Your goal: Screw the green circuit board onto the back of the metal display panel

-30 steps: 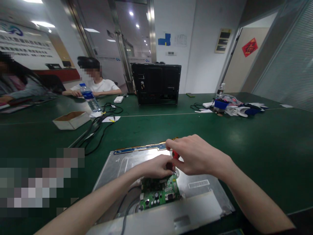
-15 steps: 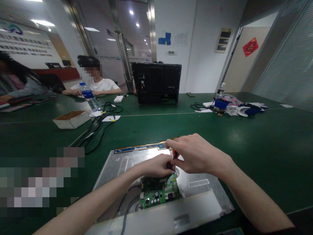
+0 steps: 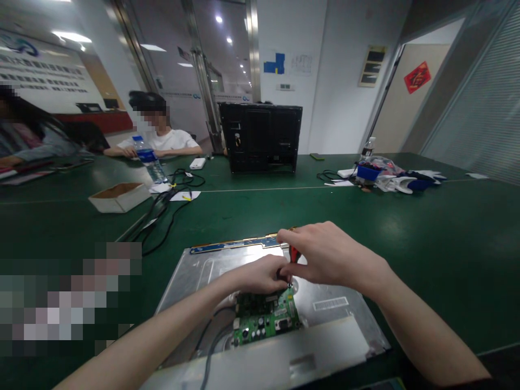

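Note:
My right hand (image 3: 325, 254) is closed around a screwdriver (image 3: 294, 253) with a red and black handle, held nearly upright. Its tip is down at the upper right corner of a green circuit board (image 3: 264, 322). My left hand (image 3: 266, 275) is closed in a pinch low on the screwdriver, just above the board; its fingertips are partly hidden. The board lies on the silver metal back of a display panel (image 3: 337, 336). Along the panel's far edge runs a narrow blue circuit strip (image 3: 231, 246), and grey cables (image 3: 211, 346) lead away left of the board.
A black monitor housing (image 3: 262, 138) stands across the green table (image 3: 406, 244). To the left are an open cardboard box (image 3: 119, 199), black cables (image 3: 170, 216) and a water bottle (image 3: 149, 160). Gloves and bags (image 3: 394, 176) are piled at right. Two people sit at the far left.
My right hand has shifted and turned slightly on the screwdriver, showing more of its red handle. My left hand and the board stay in place.

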`<state>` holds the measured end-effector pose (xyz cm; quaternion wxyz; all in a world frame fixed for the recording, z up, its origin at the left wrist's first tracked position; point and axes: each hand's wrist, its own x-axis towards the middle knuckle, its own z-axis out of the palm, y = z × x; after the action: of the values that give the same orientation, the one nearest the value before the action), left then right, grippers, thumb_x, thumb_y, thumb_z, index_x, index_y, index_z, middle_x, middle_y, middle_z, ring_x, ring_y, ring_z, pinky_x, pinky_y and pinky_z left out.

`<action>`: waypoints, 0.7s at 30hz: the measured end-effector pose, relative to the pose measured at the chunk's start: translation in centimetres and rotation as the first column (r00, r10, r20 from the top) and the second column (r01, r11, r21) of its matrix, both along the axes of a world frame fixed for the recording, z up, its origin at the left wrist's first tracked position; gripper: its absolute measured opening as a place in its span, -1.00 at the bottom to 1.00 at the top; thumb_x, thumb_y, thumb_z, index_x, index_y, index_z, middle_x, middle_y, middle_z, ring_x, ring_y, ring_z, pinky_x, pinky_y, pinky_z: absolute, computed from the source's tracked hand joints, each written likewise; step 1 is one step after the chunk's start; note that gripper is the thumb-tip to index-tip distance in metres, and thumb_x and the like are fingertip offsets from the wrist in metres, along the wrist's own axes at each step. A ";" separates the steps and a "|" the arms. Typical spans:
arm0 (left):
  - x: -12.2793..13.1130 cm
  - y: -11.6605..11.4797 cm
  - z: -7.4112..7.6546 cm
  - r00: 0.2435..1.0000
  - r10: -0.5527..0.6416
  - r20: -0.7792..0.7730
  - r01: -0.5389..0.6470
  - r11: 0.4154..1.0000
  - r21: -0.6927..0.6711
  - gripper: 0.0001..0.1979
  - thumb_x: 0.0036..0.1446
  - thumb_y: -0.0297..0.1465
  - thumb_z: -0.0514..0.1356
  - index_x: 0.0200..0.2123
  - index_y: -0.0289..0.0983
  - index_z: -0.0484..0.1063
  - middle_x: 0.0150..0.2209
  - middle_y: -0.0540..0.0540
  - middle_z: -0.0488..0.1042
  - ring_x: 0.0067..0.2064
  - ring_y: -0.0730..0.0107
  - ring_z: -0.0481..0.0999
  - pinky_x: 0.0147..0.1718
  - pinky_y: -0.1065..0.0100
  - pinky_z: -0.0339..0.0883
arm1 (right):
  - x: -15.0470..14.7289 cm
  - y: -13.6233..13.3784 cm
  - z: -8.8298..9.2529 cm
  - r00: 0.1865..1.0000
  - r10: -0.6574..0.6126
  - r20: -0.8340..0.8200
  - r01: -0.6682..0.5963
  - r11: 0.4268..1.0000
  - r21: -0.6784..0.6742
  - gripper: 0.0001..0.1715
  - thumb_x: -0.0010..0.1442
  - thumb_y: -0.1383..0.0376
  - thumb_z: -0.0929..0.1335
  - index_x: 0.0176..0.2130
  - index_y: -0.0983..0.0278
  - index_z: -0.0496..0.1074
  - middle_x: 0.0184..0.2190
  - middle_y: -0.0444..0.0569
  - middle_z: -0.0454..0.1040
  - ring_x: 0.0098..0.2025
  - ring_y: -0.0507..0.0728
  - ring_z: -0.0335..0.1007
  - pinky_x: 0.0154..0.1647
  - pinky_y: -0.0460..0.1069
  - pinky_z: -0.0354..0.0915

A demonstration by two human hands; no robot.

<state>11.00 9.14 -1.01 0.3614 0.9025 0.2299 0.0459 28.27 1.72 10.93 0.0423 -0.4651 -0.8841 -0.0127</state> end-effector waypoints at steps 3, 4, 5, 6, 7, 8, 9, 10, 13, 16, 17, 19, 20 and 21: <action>-0.1 0.0 0.0 1.000 -0.011 -0.006 0.012 1.000 0.015 -0.91 0.00 -0.51 0.16 -0.37 -0.26 0.42 -0.39 0.01 0.47 -0.35 0.35 0.44 -0.33 0.42 0.28 | 0.0 0.3 -0.1 0.997 -0.072 0.041 0.070 0.997 0.028 -0.82 0.30 0.15 0.33 -0.21 0.22 0.40 -0.41 -0.07 0.56 -0.43 0.11 0.43 -0.51 -0.04 -0.11; -0.1 0.0 0.0 1.000 -0.015 -0.014 0.015 1.000 0.024 -0.91 0.00 -0.52 0.16 -0.36 -0.27 0.42 -0.38 0.00 0.47 -0.35 0.35 0.44 -0.33 0.42 0.28 | 0.0 0.4 -0.1 0.997 -0.062 0.035 0.061 0.998 0.028 -0.84 0.30 0.18 0.32 -0.21 0.22 0.40 -0.41 -0.07 0.56 -0.43 0.11 0.43 -0.51 -0.04 -0.11; -0.1 0.1 -0.1 1.000 -0.018 -0.022 0.019 0.999 0.033 -0.91 0.00 -0.52 0.17 -0.37 -0.27 0.42 -0.39 0.00 0.47 -0.35 0.35 0.44 -0.33 0.41 0.28 | 0.1 0.5 -0.1 0.999 -0.039 0.020 0.038 0.999 0.021 -0.87 0.29 0.21 0.33 -0.19 0.22 0.39 -0.39 -0.08 0.56 -0.42 0.10 0.43 -0.51 -0.04 -0.10; -0.1 0.2 -0.2 0.999 -0.023 -0.027 0.024 0.999 0.037 -0.92 0.00 -0.52 0.17 -0.38 -0.27 0.41 -0.39 0.00 0.47 -0.36 0.34 0.44 -0.34 0.41 0.27 | 0.1 0.4 -0.1 1.000 -0.012 -0.003 0.012 1.000 0.007 -0.87 0.26 0.26 0.34 -0.17 0.22 0.38 -0.37 -0.08 0.56 -0.41 0.09 0.43 -0.51 -0.05 -0.09; -0.1 0.2 -0.2 0.999 -0.026 -0.030 0.027 0.999 0.037 -0.92 -0.01 -0.52 0.18 -0.38 -0.28 0.41 -0.40 0.00 0.47 -0.36 0.34 0.44 -0.35 0.41 0.27 | 0.2 0.4 -0.1 0.999 0.014 -0.029 -0.014 1.000 -0.007 -0.84 0.23 0.30 0.34 -0.14 0.23 0.36 -0.33 -0.08 0.56 -0.39 0.09 0.42 -0.50 -0.05 -0.07; -0.1 0.3 -0.2 0.999 -0.028 -0.029 0.029 0.999 0.037 -0.93 -0.01 -0.52 0.18 -0.39 -0.28 0.40 -0.40 0.00 0.47 -0.36 0.33 0.44 -0.36 0.41 0.27 | 0.3 0.3 0.0 0.998 0.034 -0.052 -0.036 0.999 -0.019 -0.80 0.21 0.33 0.34 -0.12 0.23 0.34 -0.30 -0.08 0.55 -0.38 0.08 0.42 -0.50 -0.06 -0.05; -0.1 0.3 -0.2 0.999 -0.031 -0.027 0.032 0.999 0.036 -0.94 -0.01 -0.52 0.18 -0.40 -0.28 0.40 -0.41 -0.01 0.46 -0.36 0.33 0.43 -0.37 0.41 0.26 | 0.3 0.3 0.0 0.997 0.049 -0.066 -0.051 0.998 -0.025 -0.78 0.19 0.33 0.35 -0.12 0.24 0.33 -0.28 -0.07 0.54 -0.37 0.08 0.41 -0.50 -0.06 -0.04; -0.1 0.3 -0.1 0.999 -0.035 -0.024 0.036 0.999 0.038 -0.94 -0.02 -0.52 0.17 -0.42 -0.28 0.39 -0.42 0.00 0.46 -0.36 0.33 0.43 -0.38 0.41 0.26 | 0.3 0.2 0.0 0.996 0.056 -0.071 -0.058 0.998 -0.027 -0.79 0.19 0.31 0.35 -0.13 0.24 0.33 -0.27 -0.07 0.54 -0.37 0.08 0.41 -0.49 -0.06 -0.03; 0.0 0.1 0.2 0.999 -0.043 0.000 0.043 0.998 0.038 -0.91 -0.03 -0.55 0.16 -0.42 -0.26 0.38 -0.42 0.01 0.45 -0.36 0.33 0.42 -0.38 0.42 0.25 | 0.3 0.3 -0.1 0.999 0.019 -0.042 -0.020 1.000 -0.012 -0.81 0.23 0.20 0.37 -0.17 0.22 0.36 -0.35 -0.08 0.53 -0.39 0.09 0.41 -0.49 -0.05 -0.06; 0.0 -0.1 0.3 1.000 -0.025 -0.001 0.025 0.999 0.036 -0.90 -0.03 -0.54 0.16 -0.40 -0.26 0.39 -0.43 0.02 0.44 -0.38 0.36 0.41 -0.38 0.42 0.24 | 0.3 0.4 -0.2 1.000 -0.019 -0.017 0.019 1.000 0.011 -0.83 0.30 0.17 0.32 -0.17 0.20 0.39 -0.40 -0.09 0.54 -0.42 0.09 0.41 -0.49 -0.05 -0.10; 0.0 -0.1 0.3 1.000 -0.022 -0.009 0.022 0.999 0.036 -0.92 -0.02 -0.54 0.16 -0.41 -0.27 0.38 -0.44 0.02 0.43 -0.39 0.36 0.41 -0.39 0.43 0.24 | 0.2 0.4 -0.1 1.000 -0.012 -0.021 0.012 1.000 0.011 -0.86 0.30 0.20 0.32 -0.16 0.20 0.38 -0.39 -0.09 0.55 -0.42 0.08 0.41 -0.49 -0.05 -0.10; 0.0 0.0 0.1 0.999 -0.026 -0.024 0.027 0.999 0.040 -0.94 -0.03 -0.54 0.16 -0.45 -0.27 0.35 -0.47 0.03 0.40 -0.41 0.38 0.39 -0.42 0.43 0.21 | 0.2 0.2 0.0 0.999 0.012 -0.036 -0.012 1.000 0.001 -0.87 0.25 0.28 0.33 -0.15 0.23 0.36 -0.34 -0.08 0.56 -0.40 0.07 0.41 -0.49 -0.05 -0.08; 0.0 0.1 0.0 0.999 -0.036 -0.028 0.037 0.998 0.043 -0.93 -0.03 -0.54 0.15 -0.47 -0.27 0.34 -0.48 0.03 0.39 -0.42 0.38 0.38 -0.43 0.43 0.20 | 0.1 0.1 0.1 0.999 0.021 -0.042 -0.021 1.000 -0.005 -0.86 0.22 0.31 0.33 -0.16 0.24 0.35 -0.31 -0.07 0.56 -0.39 0.07 0.41 -0.49 -0.05 -0.07; 0.0 0.2 -0.1 0.998 -0.046 -0.030 0.047 0.998 0.048 -0.93 -0.03 -0.54 0.15 -0.49 -0.27 0.33 -0.50 0.04 0.37 -0.42 0.38 0.37 -0.44 0.43 0.18 | 0.1 0.0 0.1 0.999 0.029 -0.044 -0.029 1.000 -0.011 -0.85 0.21 0.32 0.34 -0.16 0.25 0.35 -0.30 -0.06 0.56 -0.39 0.08 0.42 -0.49 -0.05 -0.07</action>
<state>11.00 9.31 -1.08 0.3369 0.9167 0.2128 0.0299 28.36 1.73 11.07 0.0590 -0.4528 -0.8897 0.0031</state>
